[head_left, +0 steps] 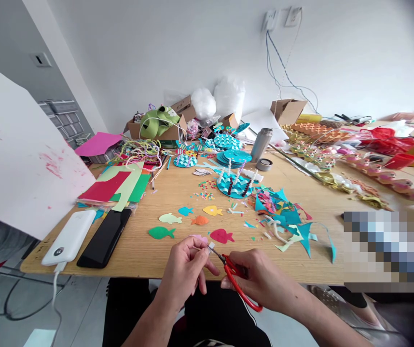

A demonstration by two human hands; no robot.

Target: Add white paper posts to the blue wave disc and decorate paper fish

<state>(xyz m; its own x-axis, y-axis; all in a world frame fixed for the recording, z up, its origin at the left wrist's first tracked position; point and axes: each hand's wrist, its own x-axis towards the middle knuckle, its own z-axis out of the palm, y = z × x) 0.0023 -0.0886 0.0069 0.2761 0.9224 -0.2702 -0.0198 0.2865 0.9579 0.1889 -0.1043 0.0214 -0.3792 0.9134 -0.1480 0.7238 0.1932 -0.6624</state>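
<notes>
One pair of red-handled scissors (229,273); slim, dark-bladed

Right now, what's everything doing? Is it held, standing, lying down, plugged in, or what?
Left hand: fingertips closed on a small pale piece.
Right hand: holding scissors.
Red-handled scissors: tips at that piece; can't tell if open.
Fish cut-outs: lying on the table.
Black phone: lying down, screen dark.
White power bank: lying down, cable plugged in.
Metal flask: standing upright.
Blue discs: stacked.
</notes>
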